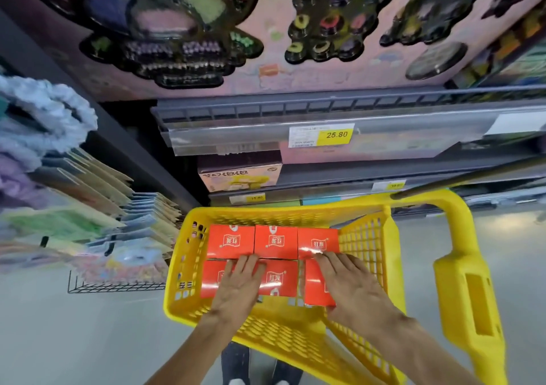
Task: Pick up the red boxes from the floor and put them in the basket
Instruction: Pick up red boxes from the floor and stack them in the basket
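Inside the yellow basket (366, 246), six red boxes (276, 241) sit in two rows of three. My left hand (236, 287) and right hand (351, 287) lie flat and open on the near row, gripping nothing. Risk: uneven pressing could tilt the near right box (314, 287), which sits apart from its neighbour, or roll the basket away.

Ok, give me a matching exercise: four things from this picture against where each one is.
Things:
1. left hand
2. right hand
3. red boxes
4. price tag 25.80

Places:
A. on the shelf edge above the yellow basket
B. flat on the near-left box
C. packed in two rows inside the basket
D. flat on the near-right box

Pairs: 1-B, 2-D, 3-C, 4-A
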